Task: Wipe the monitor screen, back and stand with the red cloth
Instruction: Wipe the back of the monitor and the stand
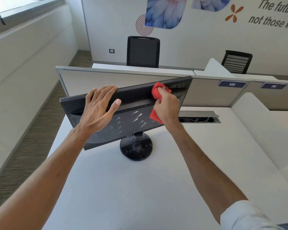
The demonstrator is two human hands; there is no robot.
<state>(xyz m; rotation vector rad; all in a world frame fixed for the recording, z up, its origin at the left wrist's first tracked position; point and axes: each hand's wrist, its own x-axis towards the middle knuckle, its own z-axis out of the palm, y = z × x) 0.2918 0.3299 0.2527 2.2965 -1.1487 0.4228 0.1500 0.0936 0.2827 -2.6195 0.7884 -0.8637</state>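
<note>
1. Far left: striped carpet (32,130) beside the white desk (140,188).
2. Left hand (99,107): I log it flat on the back of the monitor, fingers straight and spread, fingertips reaching the top edge, thumb out to the side.
3. Monitor (133,120): black, back turned toward me, tilted, standing on the desk in front of the grey partition (106,78). I note pale smears on the lower back panel.
4. Stand base (136,149): round, black, speckled with dust, on the desk under the monitor.
5. Black chair (143,52): beyond the partition, against the wall.
6. Red cloth (155,93): bunched against the upper back of the monitor, near its right end.
7. Right hand (167,107): fingers curled round the cloth, a flap hanging below the palm. White sleeve (244,216) at lower right.
8. Cable slot (199,119): open in the desk, right of the monitor.
9. Number plates 109 (231,84) and 110 (273,86): on the partition.
10. Second chair (236,62): far right, behind the partition.
</note>
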